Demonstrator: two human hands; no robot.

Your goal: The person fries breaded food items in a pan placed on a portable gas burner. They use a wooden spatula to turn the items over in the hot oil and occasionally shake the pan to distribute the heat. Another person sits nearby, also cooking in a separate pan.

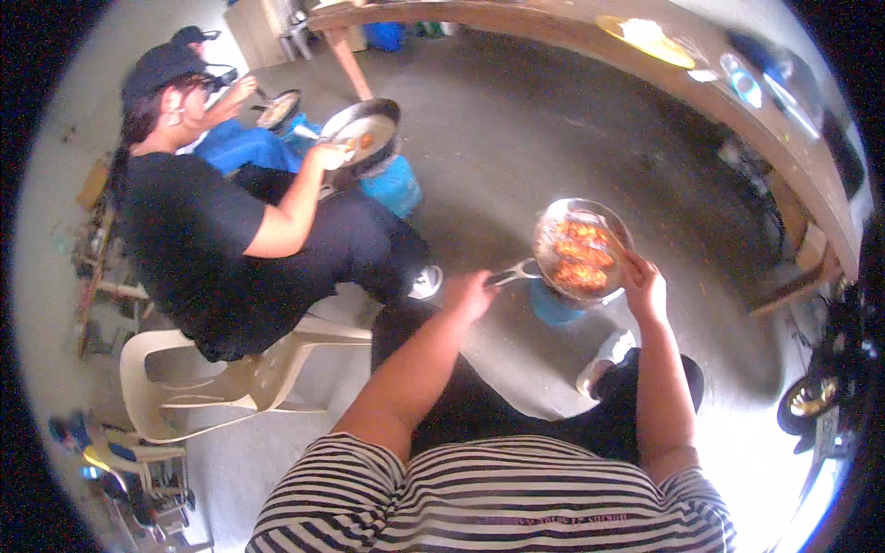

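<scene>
The frying pan (547, 241) sits in front of me, right of centre, on top of a blue canister (557, 309), with browned, glistening pieces of food (583, 251) lying across its middle. My left hand (470, 295) is wrapped around the pan's handle (513, 273), fingers curled shut, the forearm slanting up and rightward from my striped sleeve (334, 484). My right hand (645, 286) is raised at the pan's right edge, its fingers pinching a thin brown utensil (616, 241) that reaches in over the rim; that forearm stands nearly upright, the elbow bent near my side. Below the pan, my light shoe (608, 359) rests on the grey floor (489, 138). To my left, a person in black (198, 230) sits on a cream plastic chair (143, 378), one hand at another pan (383, 118). Beyond, a wooden tabletop (553, 18) curves past, carrying a yellow plate (680, 55)
</scene>
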